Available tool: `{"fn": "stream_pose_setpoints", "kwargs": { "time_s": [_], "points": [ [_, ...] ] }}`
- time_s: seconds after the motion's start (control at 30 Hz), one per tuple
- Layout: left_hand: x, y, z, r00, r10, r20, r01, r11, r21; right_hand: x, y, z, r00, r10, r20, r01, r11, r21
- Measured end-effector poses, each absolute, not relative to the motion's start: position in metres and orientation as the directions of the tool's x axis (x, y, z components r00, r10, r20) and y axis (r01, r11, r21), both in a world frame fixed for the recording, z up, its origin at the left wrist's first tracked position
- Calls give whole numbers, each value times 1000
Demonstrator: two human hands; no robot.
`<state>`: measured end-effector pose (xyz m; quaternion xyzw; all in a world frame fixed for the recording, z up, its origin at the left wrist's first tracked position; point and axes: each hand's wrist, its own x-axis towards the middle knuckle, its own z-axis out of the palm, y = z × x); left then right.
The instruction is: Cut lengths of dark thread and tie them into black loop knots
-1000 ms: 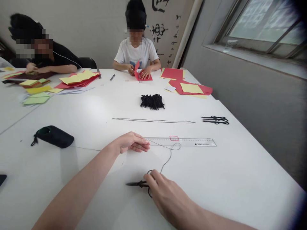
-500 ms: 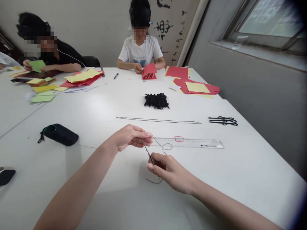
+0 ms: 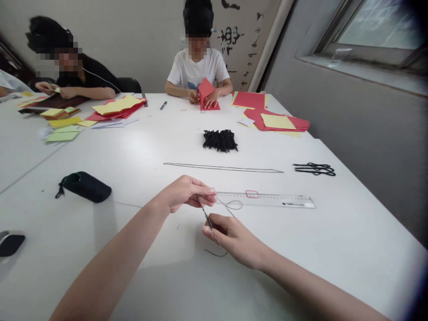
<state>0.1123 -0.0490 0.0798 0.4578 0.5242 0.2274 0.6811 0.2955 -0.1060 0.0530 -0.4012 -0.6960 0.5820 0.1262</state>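
Observation:
My left hand (image 3: 194,194) pinches a thin dark cord (image 3: 234,205), which loops out to the right over a clear ruler (image 3: 267,200). My right hand (image 3: 234,236) is closed round a slim dark needle-like piece (image 3: 208,221); its upper end reaches up to my left fingertips. Its exact kind is too small to make out. A curved cord tail hangs below my right fingers. From behind my left wrist a fine thread runs left to a black tube-shaped pouch (image 3: 88,187) lying on its side.
Beyond my hands lie a long loop of cord (image 3: 224,168), a bundle of short black cords (image 3: 220,141) and several knotted black cords (image 3: 314,169). Two people sit opposite with red paper (image 3: 210,96) and coloured sheets (image 3: 117,107). A dark object (image 3: 12,244) is at left.
My hands hold nearly the same pose; my right fingers have shifted slightly left and up along the piece. The view has moved a little. Across the table, the person's red paper has tilted up.

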Motion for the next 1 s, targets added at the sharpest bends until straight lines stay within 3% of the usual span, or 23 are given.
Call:
{"fn": "stream_pose_setpoints", "kwargs": {
  "time_s": [0.4,0.7,0.87,1.0],
  "points": [
    [112,-49,80,337,783,-523,172,495,852,298,-108,53,-636,705,-314,495,61,-867],
    [112,-49,80,349,765,-542,209,500,840,299,-124,51,-781,600,-175,537,501,-679],
    [112,-52,83,371,755,-541,243,483,841,287,-136,44,-892,438,-112,428,737,-523],
    [109,-52,86,364,769,-526,285,445,849,283,-157,34,-939,343,34,309,881,-358]
  ]
}}
